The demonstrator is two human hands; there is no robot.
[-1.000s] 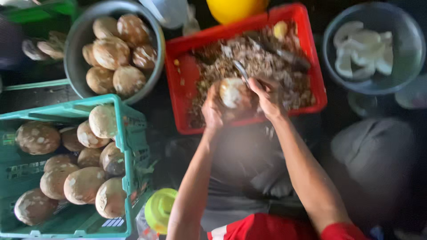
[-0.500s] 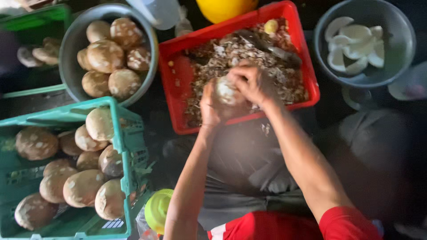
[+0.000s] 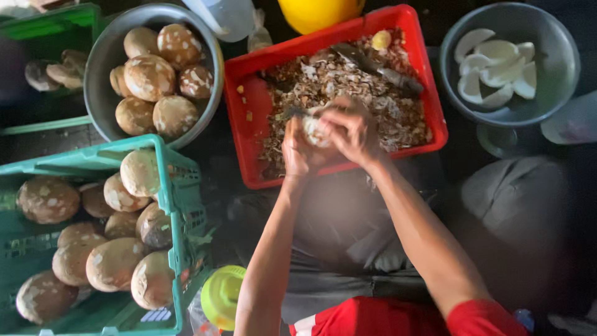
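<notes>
right hand (image 3: 351, 129) now folded over the pale coconut (image 3: 313, 130), left hand (image 3: 298, 149) cupping closer beneath

Red tray (image 3: 249, 93) holds brown-and-tan shavings w/ pale flecks; the round piece (image 3: 313, 130) above it is off-white w/ brown patches. Left of the tray, grey metal bowl (image 3: 99, 93) has tan-brown balls mottled w/ cream blotches, same pattern in the teal-green crate (image 3: 168, 205) below-left of it; right of the tray, grey bowl (image 3: 559, 68) has plain white curved slices. Above the tray sits a bright yellow round thing (image 3: 320, 12), below it a lime-green lid (image 3: 224, 295) & red sleeves (image 3: 385, 317) w/ a white stripe.
</notes>
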